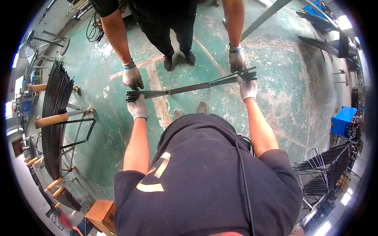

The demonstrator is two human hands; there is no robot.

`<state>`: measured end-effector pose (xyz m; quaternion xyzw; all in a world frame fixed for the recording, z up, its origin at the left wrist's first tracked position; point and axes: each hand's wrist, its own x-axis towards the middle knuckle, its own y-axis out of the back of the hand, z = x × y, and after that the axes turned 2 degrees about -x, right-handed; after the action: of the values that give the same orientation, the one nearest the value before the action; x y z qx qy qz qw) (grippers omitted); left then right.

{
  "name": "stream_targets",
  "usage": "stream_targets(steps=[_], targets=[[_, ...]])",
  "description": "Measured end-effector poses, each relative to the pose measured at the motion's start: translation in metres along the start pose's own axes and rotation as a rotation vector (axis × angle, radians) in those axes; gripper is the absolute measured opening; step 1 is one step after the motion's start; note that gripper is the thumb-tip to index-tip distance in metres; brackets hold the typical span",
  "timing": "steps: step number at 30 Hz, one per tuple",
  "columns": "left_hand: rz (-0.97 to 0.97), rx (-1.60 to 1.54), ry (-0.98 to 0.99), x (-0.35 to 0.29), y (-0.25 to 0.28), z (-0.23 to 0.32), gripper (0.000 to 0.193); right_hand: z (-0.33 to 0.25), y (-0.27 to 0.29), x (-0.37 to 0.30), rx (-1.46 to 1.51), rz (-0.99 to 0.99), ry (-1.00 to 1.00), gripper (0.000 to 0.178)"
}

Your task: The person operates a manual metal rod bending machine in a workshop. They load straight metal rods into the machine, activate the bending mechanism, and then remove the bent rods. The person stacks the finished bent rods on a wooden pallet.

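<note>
Dark metal tubes [189, 87], a long stiff bundle, hang at the frame's centre. The left hand [138, 107] and right hand [247, 88] have fingers closed around its ends; I judge it heavy. A co-worker's gloved hands [132, 77] hover near.

co-worker [157, 15] head cut off, tube bundle [189, 87] count unclear

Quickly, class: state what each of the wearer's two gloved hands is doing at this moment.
Left hand: closed on one end of the bundle of thin dark metal tubes.
Right hand: closed on the bundle's other, splayed end.
</note>
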<state>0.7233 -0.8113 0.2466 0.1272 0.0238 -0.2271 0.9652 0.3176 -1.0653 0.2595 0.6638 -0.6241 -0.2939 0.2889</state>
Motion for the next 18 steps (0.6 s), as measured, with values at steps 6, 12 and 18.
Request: stream_targets(steps=[6,12,18], targets=[[-0.033,0.074,0.003,-0.0006,0.0031,0.006,0.032,-0.0089,0.0034,-0.0011,-0.051,-0.027,-0.003,0.042],[-0.048,0.104,0.0,0.0005,0.0036,0.0085,0.03,-0.008,0.0044,-0.0012,-0.009,-0.023,-0.01,0.042],[-0.047,0.072,-0.026,0.0015,0.0036,0.0054,0.029,-0.0078,0.004,-0.0019,-0.029,-0.013,0.005,0.04]])
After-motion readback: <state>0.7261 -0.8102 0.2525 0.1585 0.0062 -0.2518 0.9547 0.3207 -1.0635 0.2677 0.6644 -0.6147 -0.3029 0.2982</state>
